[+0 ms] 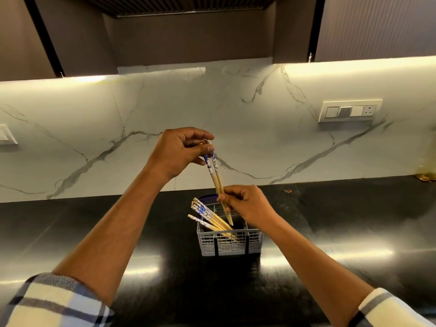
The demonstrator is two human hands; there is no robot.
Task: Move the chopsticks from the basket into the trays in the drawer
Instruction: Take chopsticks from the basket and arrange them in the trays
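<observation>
- On the black glossy countertop, centre frame: a grey plastic cutlery basket with grid walls, standing upright.
- Inside the basket: a bundle of chopsticks, bamboo with blue-and-white patterned tops, leaning left, tops sticking out over the left rim. Exact count unclear.
- Left hand: raised above the basket against the backsplash, fingertips pinched on the patterned top ends of a held pair of chopsticks.
- Right hand: lower, just over the basket's rear right side, thumb and fingers pinched around the same pair on the plain bamboo part.
- Held pair: two sticks side by side, steeply tilted, tops up-left, tips down-right; tips point down into the basket opening, cannot tell if they touch anything inside.
- Both forearms bare; checked sleeves rolled up, blue, cream and white, at the bottom corners.
- Behind: white marble backsplash with grey veins, lit by a strip under dark upper cabinets.
- Switch panel with a socket on the right of the backsplash; part of another switch plate at the left edge.
- Drawer and trays not in view.
</observation>
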